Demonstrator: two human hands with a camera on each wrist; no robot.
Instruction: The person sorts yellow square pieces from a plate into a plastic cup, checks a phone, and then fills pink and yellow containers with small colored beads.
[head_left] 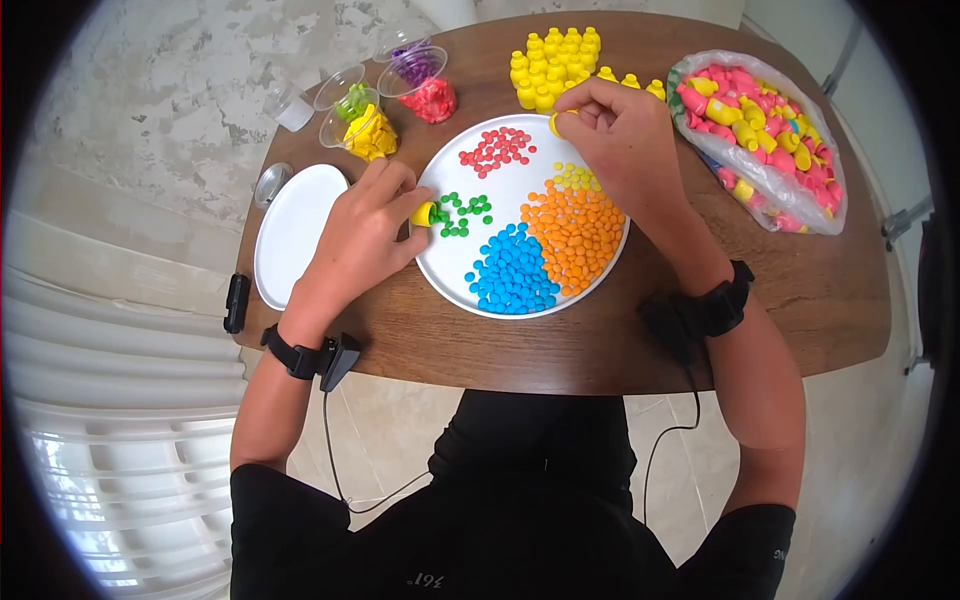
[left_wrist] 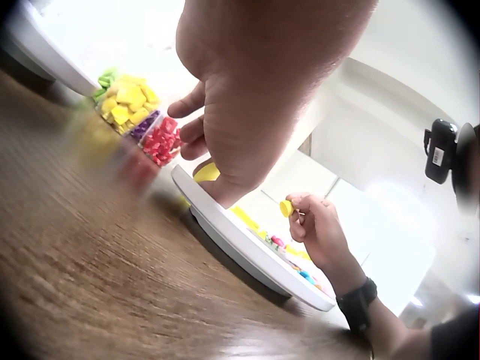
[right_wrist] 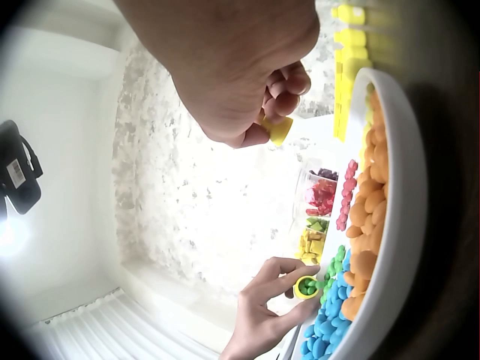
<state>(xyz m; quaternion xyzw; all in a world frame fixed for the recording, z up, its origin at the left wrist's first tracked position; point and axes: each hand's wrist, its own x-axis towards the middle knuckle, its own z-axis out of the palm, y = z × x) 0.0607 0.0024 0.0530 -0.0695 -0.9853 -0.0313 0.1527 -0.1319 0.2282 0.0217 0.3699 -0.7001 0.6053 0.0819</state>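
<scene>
My left hand (head_left: 365, 225) grips a small yellow bottle (head_left: 421, 215) at the left side of a round white plate (head_left: 505, 195). The bottle lies on its side, its mouth toward the green candies (head_left: 467, 212); in the right wrist view, green candies show inside the bottle's mouth. Over the plate's far right edge, my right hand (head_left: 628, 140) pinches a yellow cap (right_wrist: 278, 130) between thumb and fingers. On the plate lie sorted candies: red ones (head_left: 497, 150), yellow ones (head_left: 577, 177), a large orange group (head_left: 580, 235) and a blue group (head_left: 512, 272).
Yellow bottles (head_left: 552, 65) stand in rows behind the plate. At right, a plastic bag (head_left: 790, 190) holds pink and yellow pieces. Clear cups with yellow pieces (head_left: 370, 133) and red pieces (head_left: 432, 100) stand at back left. A white oval plate (head_left: 300, 235) lies left.
</scene>
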